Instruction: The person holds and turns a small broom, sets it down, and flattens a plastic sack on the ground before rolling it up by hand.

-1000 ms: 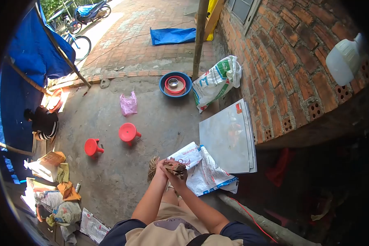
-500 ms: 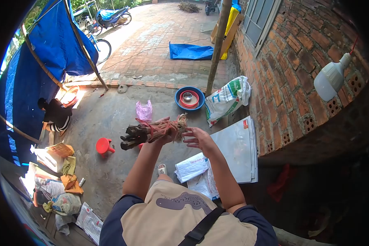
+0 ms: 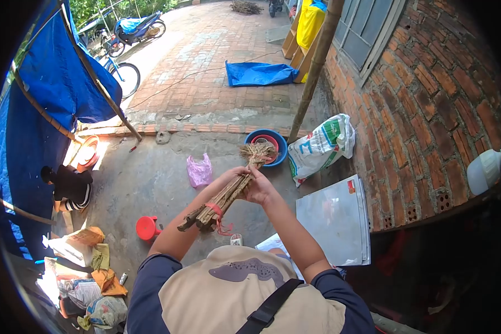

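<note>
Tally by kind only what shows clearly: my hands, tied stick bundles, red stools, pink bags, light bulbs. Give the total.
Hands: 2 (left hand, right hand)
Stick bundle: 1
Red stool: 1
Pink bag: 1
Light bulb: 1
Total: 6

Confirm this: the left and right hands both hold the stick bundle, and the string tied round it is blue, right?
No, the string is red, as the head view shows. The left hand and right hand do both hold the bundle.
</note>
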Available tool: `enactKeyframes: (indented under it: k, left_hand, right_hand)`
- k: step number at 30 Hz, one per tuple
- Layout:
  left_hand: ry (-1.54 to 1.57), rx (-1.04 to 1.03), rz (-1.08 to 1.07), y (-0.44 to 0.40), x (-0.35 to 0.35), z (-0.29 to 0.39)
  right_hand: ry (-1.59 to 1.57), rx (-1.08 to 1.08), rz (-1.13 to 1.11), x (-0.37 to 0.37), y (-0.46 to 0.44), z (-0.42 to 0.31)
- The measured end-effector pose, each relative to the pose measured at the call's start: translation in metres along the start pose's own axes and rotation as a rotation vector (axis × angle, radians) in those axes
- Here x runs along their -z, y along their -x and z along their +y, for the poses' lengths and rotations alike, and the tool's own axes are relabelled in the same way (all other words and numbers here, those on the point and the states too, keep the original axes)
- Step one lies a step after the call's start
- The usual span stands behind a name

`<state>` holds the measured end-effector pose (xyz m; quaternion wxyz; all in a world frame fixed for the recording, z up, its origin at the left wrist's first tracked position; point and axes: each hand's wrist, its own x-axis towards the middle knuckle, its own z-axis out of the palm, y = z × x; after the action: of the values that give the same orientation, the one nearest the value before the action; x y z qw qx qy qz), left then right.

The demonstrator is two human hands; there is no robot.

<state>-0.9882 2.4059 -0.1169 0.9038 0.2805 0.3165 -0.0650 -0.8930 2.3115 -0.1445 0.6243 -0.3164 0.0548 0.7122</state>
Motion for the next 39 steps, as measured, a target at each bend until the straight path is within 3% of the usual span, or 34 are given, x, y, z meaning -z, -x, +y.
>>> enactKeyframes:
  k: [2,5,8,11,12,14,15,16,17,19,20,22,24,25,29,32,34,39]
  left_hand:
    - [-0.081,0.016,0.031,-0.001,0.008,0.018]
    - [-0.204,0.042,0.074,-0.006,0.020,0.040]
    - [-0.271,0.046,0.104,-0.016,0.038,0.055]
    - [0.203,0.032,-0.113,-0.020,0.036,0.075]
    - [0.209,0.025,-0.107,-0.031,0.042,0.075]
    - [-0.184,-0.599,0.131,-0.059,0.059,0.073]
    - [0.585,-0.070,-0.166,-0.059,0.069,0.093]
    - [1.016,-0.232,-0.216,-0.083,0.078,0.088]
    - [0.872,-0.236,-0.230,-0.097,0.095,0.091]
    - [0.734,-0.252,-0.240,-0.060,0.046,0.123]
    - [0.698,-0.211,-0.188,-0.055,0.032,0.132]
    - [0.665,-0.177,-0.132,-0.076,0.042,0.141]
    - [0.425,-0.468,-0.051,-0.111,0.071,0.147]
    - [0.581,-0.355,-0.178,-0.117,0.067,0.155]
    - [0.771,-0.274,-0.181,-0.116,0.028,0.175]
    - [0.806,-0.150,-0.150,-0.119,0.014,0.190]
    - [0.781,-0.173,-0.093,-0.124,0.010,0.196]
    - [0.819,-0.138,-0.076,-0.126,-0.001,0.218]
  right_hand:
    - [-0.114,0.014,-0.062,0.001,-0.029,-0.005]
    - [-0.044,0.006,0.132,-0.008,-0.057,-0.011]
    - [-0.061,0.040,0.148,0.012,-0.108,-0.013]
    - [-0.139,0.089,0.093,0.005,-0.130,-0.025]
    - [-0.135,0.079,0.088,-0.002,-0.136,-0.028]
    - [-0.342,0.037,-0.002,-0.027,-0.139,-0.036]
    - [-0.281,0.017,-0.002,-0.046,-0.128,-0.048]
    - [-0.276,0.008,-0.005,-0.044,-0.140,-0.055]
    - [-0.313,-0.022,-0.214,-0.039,-0.157,-0.059]
    - [-0.386,-0.089,-0.634,-0.023,-0.191,-0.070]
    - [-0.380,-0.103,-0.637,-0.012,-0.204,-0.078]
    - [-0.263,-0.168,-0.332,0.006,-0.223,-0.093]
    - [-0.237,-0.186,-0.291,0.004,-0.229,-0.116]
    - [-0.215,-0.193,-0.246,0.002,-0.233,-0.129]
    - [-0.244,-0.292,-0.184,-0.002,-0.229,-0.172]
    - [-0.261,-0.358,-0.086,-0.003,-0.224,-0.196]
    - [-0.173,-0.368,0.034,-0.016,-0.207,-0.214]
    - [-0.085,-0.305,0.062,-0.048,-0.190,-0.235]
